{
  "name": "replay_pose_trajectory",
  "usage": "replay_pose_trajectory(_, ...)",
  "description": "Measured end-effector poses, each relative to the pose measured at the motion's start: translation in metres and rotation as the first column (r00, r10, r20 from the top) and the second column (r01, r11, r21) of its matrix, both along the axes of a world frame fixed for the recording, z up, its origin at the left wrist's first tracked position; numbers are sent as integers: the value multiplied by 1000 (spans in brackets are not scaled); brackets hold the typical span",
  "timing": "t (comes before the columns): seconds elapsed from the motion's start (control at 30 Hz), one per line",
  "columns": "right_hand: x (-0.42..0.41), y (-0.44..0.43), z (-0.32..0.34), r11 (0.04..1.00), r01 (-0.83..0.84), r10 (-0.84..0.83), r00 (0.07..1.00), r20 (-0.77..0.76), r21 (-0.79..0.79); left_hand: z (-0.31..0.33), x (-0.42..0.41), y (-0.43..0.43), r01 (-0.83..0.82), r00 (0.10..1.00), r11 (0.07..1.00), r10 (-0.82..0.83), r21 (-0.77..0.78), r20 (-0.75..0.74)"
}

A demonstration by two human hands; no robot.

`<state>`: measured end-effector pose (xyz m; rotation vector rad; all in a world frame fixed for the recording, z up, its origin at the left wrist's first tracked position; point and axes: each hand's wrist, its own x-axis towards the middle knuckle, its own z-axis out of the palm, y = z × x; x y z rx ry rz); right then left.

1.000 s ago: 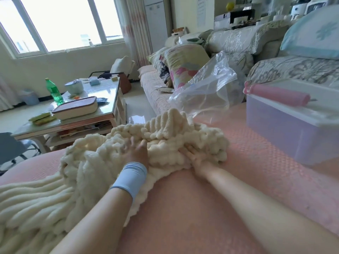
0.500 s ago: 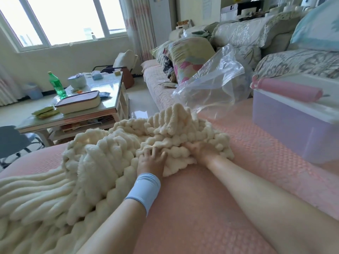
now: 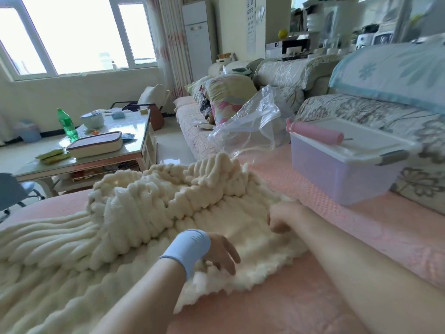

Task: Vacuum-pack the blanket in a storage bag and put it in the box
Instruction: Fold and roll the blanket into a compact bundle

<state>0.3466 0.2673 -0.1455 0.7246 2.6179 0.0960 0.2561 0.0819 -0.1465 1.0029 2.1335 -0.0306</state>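
Both hands are coming back toward six o'clock, off the piled folds they were pressing a moment ago. The left hand (image 3: 221, 251), the one with the pale blue wristband (image 3: 187, 247), is now lying with fingers spread on the near edge of the blanket (image 3: 144, 213). The right hand (image 3: 281, 216) is sitting at its two o'clock with fingers curled; whether it is pinching the fabric I cannot tell. A flat layer of blanket is spreading toward six o'clock, over pink cover (image 3: 313, 297) that was showing bare before.
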Motion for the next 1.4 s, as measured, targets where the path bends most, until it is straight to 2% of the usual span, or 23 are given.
replay_pose_trajectory(0.07,21,-7,-23,999,20,-22,999,-39,-43,-18,20,1,-9,999,996,13,93,-44)
replay_pose_trajectory(0.17,43,-3,-51,998,30,-37,991,-128,-60,-36,24,12,34,960,970,36,242,-277)
replay_pose_trajectory(0.2,48,0,-60,997,23,-33,989,-142,-74,-41,27,13,28,946,969,53,246,-320)
replay_pose_trajectory(0.3,59,7,-84,979,35,-63,989,-133,-200,-61,44,16,2,946,990,45,144,-320)
replay_pose_trajectory(0.4,60,19,-90,940,118,-211,937,-278,-319,-73,53,29,43,892,994,6,98,-451)
replay_pose_trajectory(0.53,60,39,-96,948,148,-249,896,-367,-282,-72,53,53,61,805,993,10,99,-593)
replay_pose_trajectory(0.67,63,64,-103,915,291,-377,865,-332,-280,-63,45,70,21,853,989,60,148,-519)
replay_pose_trajectory(0.77,71,75,-105,942,220,-286,921,-263,-253,-71,53,76,19,940,972,62,233,-335)
replay_pose_trajectory(0.87,82,77,-98,976,66,-85,993,-80,-209,-92,72,83,133,902,983,-66,129,-427)
replay_pose_trajectory(0.9,85,77,-95,989,16,-27,997,-74,-149,-96,70,88,157,875,979,-78,128,-478)
replay_pose_trajectory(0.97,90,74,-89,996,-91,89,985,-146,-11,-94,63,94,217,829,970,-126,106,-544)
replay_pose_trajectory(1.03,89,68,-86,987,-158,146,953,-265,-26,-82,60,92,233,829,962,-121,141,-546)
replay_pose_trajectory(1.07,87,64,-86,986,-157,132,946,-297,-63,-73,60,90,224,846,956,-93,192,-526)
replay_pose_trajectory(1.13,86,56,-79,995,-94,79,947,-313,-33,-54,67,83,199,870,925,-15,325,-493)
replay_pose_trajectory(1.23,101,59,-53,971,38,28,963,-268,238,-28,83,86,157,904,866,68,476,-422)
replay_pose_trajectory(1.33,131,74,-43,905,65,-11,992,-129,421,-26,120,106,189,942,865,-26,464,-336)
replay_pose_trajectory(1.4,144,80,-50,913,109,-106,994,-29,393,-40,148,114,214,957,894,-111,394,-268)
